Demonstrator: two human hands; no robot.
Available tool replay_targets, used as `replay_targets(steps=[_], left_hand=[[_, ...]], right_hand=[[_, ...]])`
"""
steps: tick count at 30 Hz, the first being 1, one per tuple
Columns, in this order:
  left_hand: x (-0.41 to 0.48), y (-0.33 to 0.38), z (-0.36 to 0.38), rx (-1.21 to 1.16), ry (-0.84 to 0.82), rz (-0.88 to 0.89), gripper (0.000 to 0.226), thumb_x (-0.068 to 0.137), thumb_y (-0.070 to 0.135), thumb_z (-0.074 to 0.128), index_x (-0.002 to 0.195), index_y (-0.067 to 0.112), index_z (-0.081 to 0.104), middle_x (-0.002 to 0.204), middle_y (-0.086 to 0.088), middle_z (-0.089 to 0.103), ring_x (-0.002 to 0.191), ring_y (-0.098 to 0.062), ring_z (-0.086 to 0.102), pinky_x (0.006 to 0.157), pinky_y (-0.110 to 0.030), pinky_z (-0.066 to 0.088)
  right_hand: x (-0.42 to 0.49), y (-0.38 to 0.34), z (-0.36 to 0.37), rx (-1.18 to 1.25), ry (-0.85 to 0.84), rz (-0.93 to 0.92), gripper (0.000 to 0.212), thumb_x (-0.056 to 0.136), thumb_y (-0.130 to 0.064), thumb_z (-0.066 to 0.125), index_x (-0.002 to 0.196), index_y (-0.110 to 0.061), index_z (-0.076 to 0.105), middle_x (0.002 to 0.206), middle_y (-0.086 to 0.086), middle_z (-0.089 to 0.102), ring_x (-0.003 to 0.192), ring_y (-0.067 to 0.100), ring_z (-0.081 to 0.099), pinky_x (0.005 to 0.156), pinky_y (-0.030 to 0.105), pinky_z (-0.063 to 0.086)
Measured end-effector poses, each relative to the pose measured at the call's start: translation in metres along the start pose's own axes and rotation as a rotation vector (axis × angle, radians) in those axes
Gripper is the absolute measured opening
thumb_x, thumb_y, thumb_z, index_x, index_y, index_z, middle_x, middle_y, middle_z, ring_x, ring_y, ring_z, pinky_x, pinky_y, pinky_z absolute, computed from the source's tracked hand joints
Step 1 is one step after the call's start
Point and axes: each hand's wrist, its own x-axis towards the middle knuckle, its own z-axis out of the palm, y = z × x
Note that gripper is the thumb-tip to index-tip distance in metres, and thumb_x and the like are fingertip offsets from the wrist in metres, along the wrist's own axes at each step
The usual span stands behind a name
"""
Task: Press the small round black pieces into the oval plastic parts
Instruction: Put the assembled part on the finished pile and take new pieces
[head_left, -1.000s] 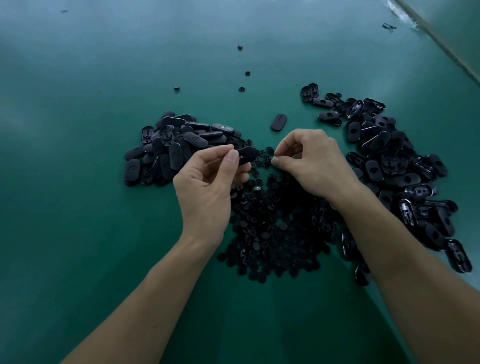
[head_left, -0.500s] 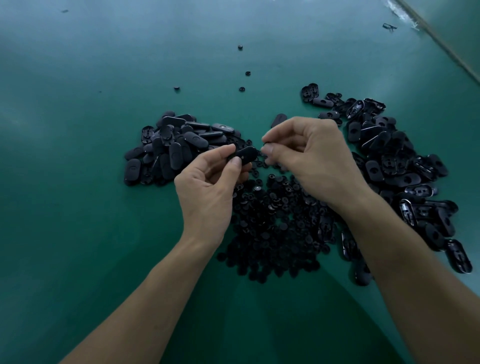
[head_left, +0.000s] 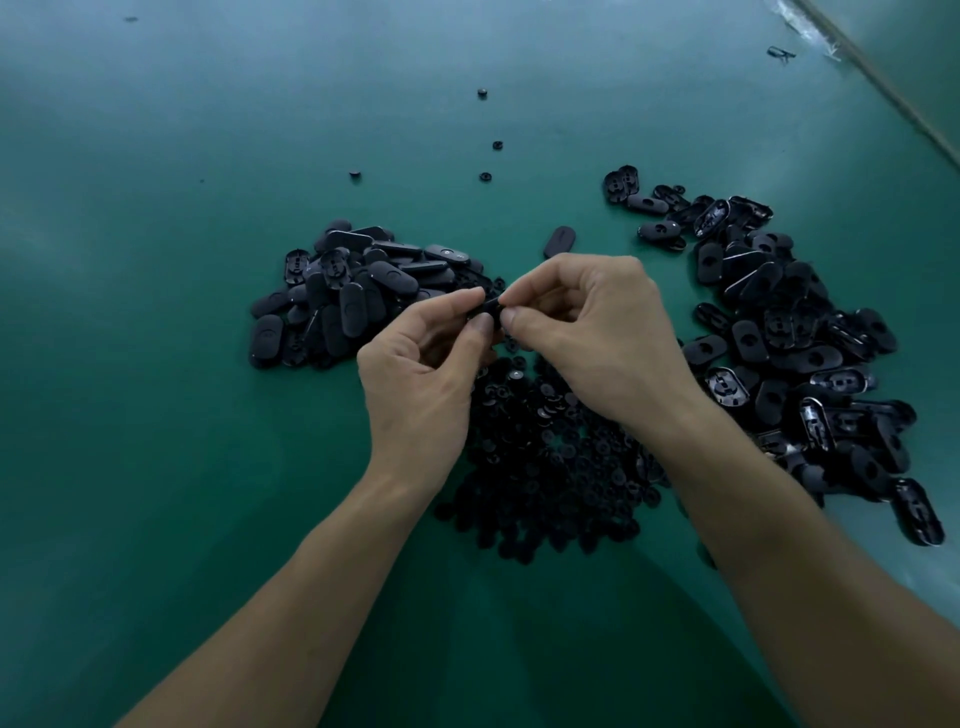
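Black oval part (head_left: 487, 312) being pinched btwn L hand (head_left: 421, 384) thumb and forefinger; R hand (head_left: 597, 332) pinching its other end, above round-piece pile (head_left: 545, 457).

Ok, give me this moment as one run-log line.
left hand: grips oval part | right hand: pinches that part's other end | round piece: hidden by fingers | seated: cannot tell

Tabletop (head_left: 156, 389) lies open at left and on the far side. Left oval-part pile (head_left: 353, 296), right oval-part pile (head_left: 779, 353) and central round-piece heap (head_left: 545, 457) crowd the middle. Lone oval part (head_left: 559, 241) sits in the gap between piles, stray round pieces (head_left: 497, 145) beyond.
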Motion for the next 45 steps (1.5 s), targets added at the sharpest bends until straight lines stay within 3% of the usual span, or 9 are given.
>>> replay_targets(steps=[9, 21, 28, 35, 40, 45], left_hand=[[0.000, 0.000, 0.000, 0.032, -0.007, 0.016, 0.020, 0.092, -0.001, 0.069, 0.099, 0.017, 0.074, 0.087, 0.005, 0.077, 0.083, -0.009, 0.072, 0.080, -0.026, 0.058], [0.002, -0.001, -0.004, 0.050, -0.006, 0.013, 0.017, 0.093, 0.004, 0.070, 0.105, 0.016, 0.071, 0.097, -0.006, 0.075, 0.091, -0.018, 0.072, 0.085, -0.032, 0.058], [0.003, -0.002, -0.004, -0.006, -0.014, 0.007, 0.019, 0.093, 0.003, 0.069, 0.106, 0.017, 0.070, 0.094, 0.002, 0.075, 0.088, -0.012, 0.071, 0.081, -0.023, 0.056], [0.001, -0.005, -0.001, 0.021, -0.057, 0.025, 0.022, 0.093, 0.001, 0.067, 0.106, 0.018, 0.069, 0.092, 0.002, 0.076, 0.087, -0.010, 0.071, 0.080, -0.023, 0.056], [0.001, -0.005, -0.001, 0.030, -0.052, 0.017, 0.024, 0.091, 0.004, 0.069, 0.106, 0.022, 0.069, 0.091, 0.004, 0.076, 0.087, -0.009, 0.071, 0.080, -0.023, 0.055], [0.002, -0.003, -0.001, -0.036, -0.035, -0.034, 0.026, 0.090, 0.001, 0.072, 0.110, 0.017, 0.066, 0.086, 0.007, 0.077, 0.080, -0.007, 0.072, 0.076, -0.020, 0.056]], right_hand=[[-0.003, 0.000, 0.004, -0.034, 0.005, -0.024, 0.015, 0.083, -0.012, 0.077, 0.080, -0.027, 0.072, 0.070, -0.010, 0.071, 0.067, 0.000, 0.069, 0.066, 0.017, 0.055], [-0.013, -0.002, 0.015, 0.067, 0.060, 0.006, 0.015, 0.087, -0.008, 0.072, 0.095, -0.018, 0.081, 0.083, -0.012, 0.076, 0.073, -0.005, 0.069, 0.069, 0.009, 0.051], [-0.014, -0.002, 0.013, 0.096, 0.035, -0.017, 0.017, 0.085, -0.008, 0.075, 0.097, -0.018, 0.081, 0.087, -0.012, 0.075, 0.079, -0.005, 0.069, 0.072, 0.007, 0.049], [-0.011, 0.004, 0.008, -0.001, 0.057, -0.068, 0.025, 0.088, -0.011, 0.073, 0.102, -0.031, 0.077, 0.095, -0.007, 0.065, 0.076, 0.002, 0.061, 0.068, 0.010, 0.046], [-0.003, 0.008, 0.001, 0.062, -0.038, -0.020, 0.015, 0.088, -0.010, 0.074, 0.101, -0.018, 0.078, 0.088, -0.007, 0.076, 0.081, 0.004, 0.072, 0.082, 0.027, 0.059], [0.004, 0.010, -0.007, 0.072, -0.107, -0.012, 0.012, 0.086, -0.012, 0.078, 0.097, -0.016, 0.078, 0.086, -0.005, 0.077, 0.080, 0.007, 0.073, 0.083, 0.031, 0.060]])
